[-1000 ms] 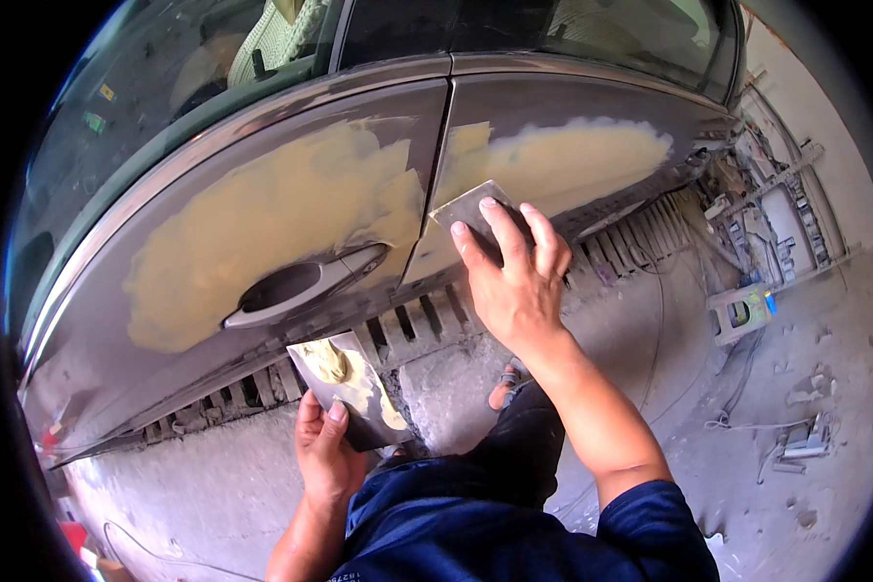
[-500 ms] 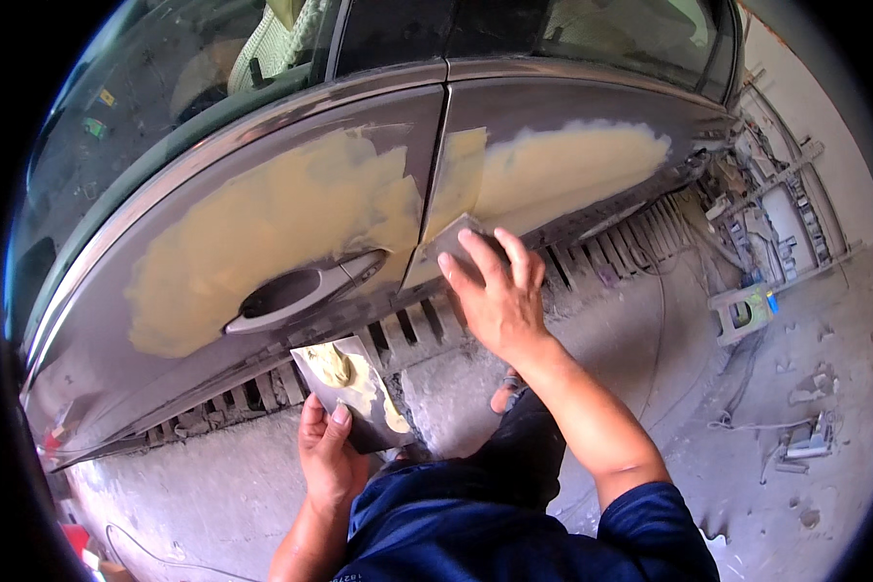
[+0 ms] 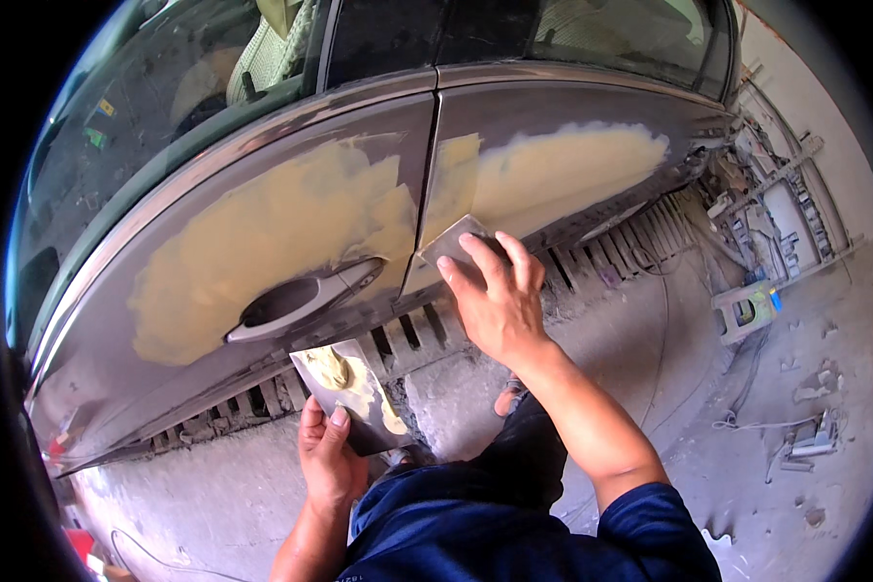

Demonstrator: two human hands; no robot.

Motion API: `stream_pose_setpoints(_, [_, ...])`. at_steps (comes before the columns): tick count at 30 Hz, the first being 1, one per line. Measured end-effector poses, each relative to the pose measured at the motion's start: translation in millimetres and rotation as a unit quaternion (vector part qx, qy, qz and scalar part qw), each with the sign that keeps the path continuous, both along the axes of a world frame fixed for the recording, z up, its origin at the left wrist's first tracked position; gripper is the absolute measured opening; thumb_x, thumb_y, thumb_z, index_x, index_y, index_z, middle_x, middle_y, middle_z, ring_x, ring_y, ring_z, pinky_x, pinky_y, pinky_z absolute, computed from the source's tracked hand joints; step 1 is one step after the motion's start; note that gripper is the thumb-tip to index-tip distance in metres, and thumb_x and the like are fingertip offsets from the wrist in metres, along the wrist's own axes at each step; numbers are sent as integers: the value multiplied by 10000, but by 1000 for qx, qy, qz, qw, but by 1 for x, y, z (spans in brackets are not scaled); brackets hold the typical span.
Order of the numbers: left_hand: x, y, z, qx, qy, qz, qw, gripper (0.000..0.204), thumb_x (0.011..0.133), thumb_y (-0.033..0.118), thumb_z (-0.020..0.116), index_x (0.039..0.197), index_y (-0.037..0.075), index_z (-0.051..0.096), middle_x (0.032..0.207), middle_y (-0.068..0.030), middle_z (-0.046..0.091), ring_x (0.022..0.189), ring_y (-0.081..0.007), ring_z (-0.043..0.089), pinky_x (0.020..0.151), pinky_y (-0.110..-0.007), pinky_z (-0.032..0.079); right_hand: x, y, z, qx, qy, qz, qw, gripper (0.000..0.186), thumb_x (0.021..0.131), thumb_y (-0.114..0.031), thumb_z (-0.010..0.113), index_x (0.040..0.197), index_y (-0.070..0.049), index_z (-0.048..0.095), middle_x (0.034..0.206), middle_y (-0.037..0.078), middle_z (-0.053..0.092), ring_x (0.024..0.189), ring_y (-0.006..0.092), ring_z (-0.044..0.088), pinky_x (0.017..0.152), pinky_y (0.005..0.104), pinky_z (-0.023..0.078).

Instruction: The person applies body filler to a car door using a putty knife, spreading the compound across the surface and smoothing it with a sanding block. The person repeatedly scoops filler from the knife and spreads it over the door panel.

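My left hand (image 3: 330, 456) grips a flat rectangular putty board (image 3: 369, 435) below the car's door handle (image 3: 335, 289). A mound of pale yellow putty (image 3: 330, 369) sits near the board's far corner, with smears along one edge. My right hand (image 3: 504, 315) pinches a thin grey spreader (image 3: 444, 241) against the door to the right of the gap, its fingers spread over the blade. Pale yellow filler coats a broad patch (image 3: 272, 213) above the handle. A second filler patch (image 3: 563, 165) covers the other door, with a fresher-looking strip beside the gap.
A slatted floor grate (image 3: 412, 330) runs beneath the car's side. At the right stand a cluttered metal rack (image 3: 795, 223) and a pale green plastic item (image 3: 747, 312). A cable and a small metal device (image 3: 813, 436) lie on the concrete floor.
The view has shifted slightly, so the car sits a little further left in the picture. Both hands keep nearly the same place and grip; the spreader remains beside the door gap.
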State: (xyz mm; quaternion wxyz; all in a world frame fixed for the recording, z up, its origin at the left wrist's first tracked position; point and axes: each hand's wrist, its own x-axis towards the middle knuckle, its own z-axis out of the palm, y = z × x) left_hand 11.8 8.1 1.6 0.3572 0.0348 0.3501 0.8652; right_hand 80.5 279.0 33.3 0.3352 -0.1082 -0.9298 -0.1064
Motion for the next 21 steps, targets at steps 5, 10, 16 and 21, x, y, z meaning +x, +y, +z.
stream_pose_setpoints(5, [0, 0, 0, -3, 5, 2, 1000, 371, 953, 79, 596, 1309, 27, 508, 1228, -94, 630, 1105, -208, 624, 982, -386, 503, -11, 0, 52, -35, 46, 5, 998, 445, 788, -128, 699, 1221, -222, 660, 1409, 61, 445, 1266, 390, 382, 958, 552, 365])
stream_pose_setpoints(10, [1, 2, 0, -3, 10, -2, 1000, 380, 953, 82, 595, 1317, 27, 501, 1229, -95, 629, 1104, -206, 624, 983, -385, 503, -12, 2, 28, -23, 10, -7, 1000, 439, 779, -107, 695, 1205, -212, 676, 1392, 55, 442, 1270, 398, 364, 985, 540, 362])
stream_pose_setpoints(16, [-2, 2, 4, 6, -6, 0, 1000, 350, 955, 48, 588, 1296, 9, 517, 1238, -110, 630, 1127, -210, 605, 1010, -381, 468, 3, -3, 5, -27, -5, 0, 1000, 429, 778, -112, 708, 1191, -226, 683, 1405, 35, 434, 1289, 373, 349, 1004, 539, 338])
stream_pose_setpoints(21, [0, 2, 1, -16, 17, 4, 1000, 368, 962, 93, 585, 1314, 29, 500, 1225, -87, 631, 1100, -203, 627, 977, -383, 505, -14, 4, 78, -41, 20, -21, 999, 491, 801, -152, 698, 1282, -219, 621, 1421, 66, 421, 1271, 405, 366, 982, 572, 369])
